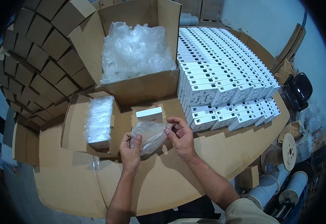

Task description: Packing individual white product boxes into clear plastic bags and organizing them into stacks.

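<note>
Between my two hands a clear plastic bag (pixel 150 138) is stretched over the table. My left hand (pixel 130 152) pinches its left side, thumb on top. My right hand (pixel 181 137) grips the right edge between thumb and fingers. Just beyond the bag stands a small white box (pixel 149 114), its lower part hidden by the plastic. To the left, an open carton (pixel 73 125) holds a row of bagged white boxes (pixel 98 119). Behind it, a large open carton (pixel 144 87) is heaped with loose clear plastic bags (pixel 136 52).
Stacked white boxes (pixel 222 71) in long rows fill the table's right back. Many brown cartons (pixel 39 48) are piled at the left. The cardboard-covered table (pixel 69 179) curves round me. Cable spools (pixel 288 151) and a black chair (pixel 299 89) stand off its right side.
</note>
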`<control>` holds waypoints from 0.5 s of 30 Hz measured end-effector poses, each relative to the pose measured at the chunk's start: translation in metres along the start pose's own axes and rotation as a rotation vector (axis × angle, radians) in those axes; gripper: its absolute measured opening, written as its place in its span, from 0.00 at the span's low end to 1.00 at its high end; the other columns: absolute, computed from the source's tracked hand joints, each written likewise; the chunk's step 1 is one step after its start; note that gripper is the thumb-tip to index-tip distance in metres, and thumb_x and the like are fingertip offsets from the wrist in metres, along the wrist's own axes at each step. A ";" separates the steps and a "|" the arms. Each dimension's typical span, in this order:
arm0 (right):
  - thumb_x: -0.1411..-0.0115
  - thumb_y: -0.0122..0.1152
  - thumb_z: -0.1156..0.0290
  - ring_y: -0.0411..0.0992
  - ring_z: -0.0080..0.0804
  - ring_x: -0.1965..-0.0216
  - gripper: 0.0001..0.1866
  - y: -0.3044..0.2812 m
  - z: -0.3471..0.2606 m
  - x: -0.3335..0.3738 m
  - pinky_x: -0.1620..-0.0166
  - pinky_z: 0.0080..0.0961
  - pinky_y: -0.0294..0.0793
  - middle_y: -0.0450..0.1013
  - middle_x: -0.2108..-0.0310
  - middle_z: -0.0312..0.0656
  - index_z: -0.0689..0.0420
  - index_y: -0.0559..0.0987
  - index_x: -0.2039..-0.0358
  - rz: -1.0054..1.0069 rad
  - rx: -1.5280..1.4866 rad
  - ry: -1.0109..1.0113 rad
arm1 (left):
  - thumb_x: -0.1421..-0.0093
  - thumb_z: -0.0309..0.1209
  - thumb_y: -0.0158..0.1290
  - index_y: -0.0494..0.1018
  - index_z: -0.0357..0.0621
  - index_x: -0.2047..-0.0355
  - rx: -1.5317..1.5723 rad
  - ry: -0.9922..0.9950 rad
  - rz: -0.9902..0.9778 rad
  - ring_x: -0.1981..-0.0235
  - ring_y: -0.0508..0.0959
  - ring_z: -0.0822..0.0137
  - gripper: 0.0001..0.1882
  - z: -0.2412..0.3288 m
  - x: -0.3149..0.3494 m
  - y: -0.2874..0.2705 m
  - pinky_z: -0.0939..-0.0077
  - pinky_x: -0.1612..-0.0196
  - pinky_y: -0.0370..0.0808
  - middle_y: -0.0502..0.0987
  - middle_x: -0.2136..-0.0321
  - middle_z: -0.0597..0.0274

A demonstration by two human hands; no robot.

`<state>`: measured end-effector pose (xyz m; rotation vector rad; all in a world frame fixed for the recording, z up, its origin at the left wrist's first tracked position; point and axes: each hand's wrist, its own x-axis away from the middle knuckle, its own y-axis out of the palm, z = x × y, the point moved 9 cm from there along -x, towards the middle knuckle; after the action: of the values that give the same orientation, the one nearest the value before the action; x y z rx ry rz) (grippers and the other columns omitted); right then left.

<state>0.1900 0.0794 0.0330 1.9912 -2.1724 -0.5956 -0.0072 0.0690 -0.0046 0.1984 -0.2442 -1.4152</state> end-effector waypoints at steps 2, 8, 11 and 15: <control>0.34 0.59 0.78 0.68 0.15 0.65 0.10 0.007 -0.004 0.000 0.60 0.15 0.70 0.70 0.67 0.30 0.60 0.73 0.54 -0.076 0.022 0.051 | 0.31 0.36 0.55 0.72 0.42 0.62 0.102 0.009 0.010 0.72 0.67 0.83 0.10 0.005 -0.003 -0.004 0.87 0.69 0.66 0.73 0.70 0.73; 0.31 0.56 0.72 0.66 0.16 0.63 0.06 -0.010 0.031 -0.004 0.60 0.17 0.68 0.69 0.64 0.30 0.58 0.74 0.56 -0.231 0.112 0.047 | 0.27 0.36 0.47 0.72 0.42 0.61 0.036 0.066 -0.087 0.68 0.66 0.83 0.11 0.009 -0.005 -0.001 0.86 0.63 0.67 0.72 0.68 0.73; 0.30 0.55 0.69 0.67 0.18 0.64 0.08 -0.010 0.027 -0.005 0.60 0.18 0.69 0.68 0.60 0.33 0.58 0.71 0.55 -0.151 -0.152 0.053 | 0.26 0.37 0.46 0.72 0.43 0.61 0.024 0.111 -0.047 0.65 0.67 0.82 0.12 0.009 -0.005 -0.003 0.85 0.59 0.67 0.72 0.68 0.72; 0.31 0.57 0.70 0.69 0.20 0.63 0.13 0.004 0.006 0.003 0.62 0.19 0.71 0.66 0.54 0.38 0.59 0.68 0.50 -0.189 -0.215 -0.010 | 0.26 0.37 0.44 0.71 0.42 0.61 0.088 0.111 0.038 0.63 0.69 0.80 0.12 0.004 -0.005 -0.010 0.83 0.57 0.68 0.72 0.66 0.71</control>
<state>0.1838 0.0777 0.0290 2.0907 -1.8478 -0.8280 -0.0183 0.0730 -0.0042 0.3422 -0.2176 -1.3517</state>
